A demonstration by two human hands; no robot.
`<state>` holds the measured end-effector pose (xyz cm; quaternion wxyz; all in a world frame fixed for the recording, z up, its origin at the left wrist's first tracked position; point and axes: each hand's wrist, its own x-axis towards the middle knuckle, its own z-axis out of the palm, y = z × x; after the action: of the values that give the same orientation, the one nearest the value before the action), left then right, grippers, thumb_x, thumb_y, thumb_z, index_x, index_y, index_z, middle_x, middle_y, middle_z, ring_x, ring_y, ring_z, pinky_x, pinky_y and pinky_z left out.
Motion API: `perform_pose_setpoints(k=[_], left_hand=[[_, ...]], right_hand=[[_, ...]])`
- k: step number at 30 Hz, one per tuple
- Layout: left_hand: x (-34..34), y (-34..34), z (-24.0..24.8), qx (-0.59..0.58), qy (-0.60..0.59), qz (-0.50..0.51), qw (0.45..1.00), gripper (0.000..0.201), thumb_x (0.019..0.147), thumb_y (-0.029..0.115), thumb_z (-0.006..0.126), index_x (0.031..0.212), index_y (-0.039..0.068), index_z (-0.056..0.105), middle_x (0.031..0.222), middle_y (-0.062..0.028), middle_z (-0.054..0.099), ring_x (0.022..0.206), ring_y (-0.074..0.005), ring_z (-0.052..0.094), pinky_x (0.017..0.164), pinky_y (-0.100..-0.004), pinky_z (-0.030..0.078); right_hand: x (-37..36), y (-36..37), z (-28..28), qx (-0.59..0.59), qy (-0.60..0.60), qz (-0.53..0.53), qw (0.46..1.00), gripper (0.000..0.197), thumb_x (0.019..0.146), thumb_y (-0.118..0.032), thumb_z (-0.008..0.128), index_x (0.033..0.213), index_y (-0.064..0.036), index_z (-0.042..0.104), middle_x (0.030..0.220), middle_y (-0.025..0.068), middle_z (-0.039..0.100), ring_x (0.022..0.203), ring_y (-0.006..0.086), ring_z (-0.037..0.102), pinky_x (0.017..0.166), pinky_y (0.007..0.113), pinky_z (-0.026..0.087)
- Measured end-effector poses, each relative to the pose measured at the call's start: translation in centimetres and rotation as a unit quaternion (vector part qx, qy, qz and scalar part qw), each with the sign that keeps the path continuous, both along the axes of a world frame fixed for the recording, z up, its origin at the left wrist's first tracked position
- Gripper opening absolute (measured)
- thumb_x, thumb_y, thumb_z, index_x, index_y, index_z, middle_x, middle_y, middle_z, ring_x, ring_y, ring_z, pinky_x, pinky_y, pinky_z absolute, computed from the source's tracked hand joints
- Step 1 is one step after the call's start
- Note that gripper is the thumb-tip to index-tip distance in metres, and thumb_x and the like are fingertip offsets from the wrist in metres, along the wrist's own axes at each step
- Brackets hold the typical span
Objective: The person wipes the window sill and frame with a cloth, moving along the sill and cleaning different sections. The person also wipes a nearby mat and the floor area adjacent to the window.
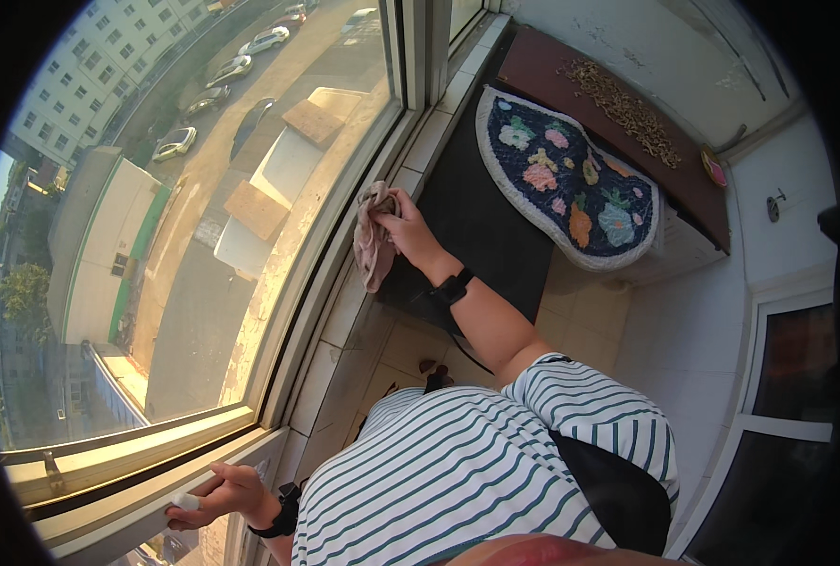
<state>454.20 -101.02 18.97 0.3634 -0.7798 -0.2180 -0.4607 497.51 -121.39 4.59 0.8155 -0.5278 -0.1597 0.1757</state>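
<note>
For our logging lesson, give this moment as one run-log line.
right hand: holds cloth at tiled sill | left hand: white object against it | floral mat: right of cloth

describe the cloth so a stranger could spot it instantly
Find the big window on the left. Follow its tiled ledge up the picture to the right hand. The crumpled, pinkish cloth is bunched in that grip, unlike the flower-patterned navy mat spread farther right.

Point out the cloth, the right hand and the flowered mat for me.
Cloth (374,253): head view, on its hanging lower folds.
Right hand (410,232): head view, on the back of the hand.
Flowered mat (568,181): head view, mid-face of its dark patterned side.
</note>
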Motion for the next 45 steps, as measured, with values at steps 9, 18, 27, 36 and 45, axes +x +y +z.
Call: perform_pose_setpoints(k=[9, 18, 27, 36, 45], left_hand=[[-0.2, -0.1, 0.1, 0.003, 0.002, 0.003, 1.000, 0.081, 0.098, 0.031, 0.050, 0.163, -0.006, 0.018, 0.172, -0.0242, 0.011, 0.160, -0.0447, 0.004, 0.127, -0.0613, 0.004], [0.8, -0.6, 0.7, 0.023, -0.005, 0.005, 1.000, 0.079, 0.101, 0.033, 0.049, 0.163, -0.007, 0.020, 0.172, -0.0262, 0.014, 0.158, -0.0460, 0.010, 0.126, -0.0612, 0.007], [0.9, -0.5, 0.7, 0.019, -0.011, 0.003, 1.000, 0.081, 0.101, 0.035, 0.050, 0.162, -0.009, 0.021, 0.171, -0.0251, 0.016, 0.157, -0.0450, 0.009, 0.125, -0.0618, 0.004], [-0.2, 0.5, -0.5, -0.016, -0.017, -0.042, 0.999, 0.085, 0.102, 0.040, 0.047, 0.162, -0.012, 0.016, 0.171, -0.0280, 0.010, 0.160, -0.0428, 0.000, 0.126, -0.0595, -0.007], [0.6, 0.4, 0.4, -0.069, -0.024, -0.091, 0.993, 0.090, 0.095, 0.035, 0.043, 0.168, 0.001, 0.003, 0.171, -0.0273, 0.000, 0.159, -0.0427, -0.001, 0.126, -0.0612, 0.003]], right_hand=[[18.7, -1.1, 1.1, 0.026, -0.011, -0.138, 0.990, 0.039, 0.105, -0.026, 0.060, 0.136, -0.0077, 0.045, 0.117, 0.0133, 0.063, 0.110, 0.0267, 0.066, 0.090, 0.043, 0.056], [19.9, 2.4, -2.0, -0.373, -0.284, -0.318, 0.824, 0.059, 0.093, -0.040, 0.069, 0.132, -0.0065, 0.041, 0.130, 0.0278, 0.055, 0.121, 0.0478, 0.054, 0.095, 0.057, 0.052], [19.3, 1.2, -1.9, -0.470, -0.413, -0.323, 0.710, 0.055, 0.091, -0.038, 0.071, 0.125, -0.0003, 0.051, 0.115, 0.0261, 0.062, 0.096, 0.0449, 0.065, 0.078, 0.052, 0.059], [21.0, 0.8, 0.5, -0.482, -0.342, -0.235, 0.772, 0.062, 0.090, -0.044, 0.070, 0.130, 0.0029, 0.059, 0.104, 0.0278, 0.072, 0.098, 0.0448, 0.070, 0.082, 0.052, 0.060], [10.3, 3.1, 0.8, -0.409, -0.349, -0.214, 0.816, 0.062, 0.085, -0.041, 0.076, 0.125, 0.0037, 0.060, 0.118, 0.0282, 0.068, 0.106, 0.0446, 0.069, 0.089, 0.052, 0.059]])
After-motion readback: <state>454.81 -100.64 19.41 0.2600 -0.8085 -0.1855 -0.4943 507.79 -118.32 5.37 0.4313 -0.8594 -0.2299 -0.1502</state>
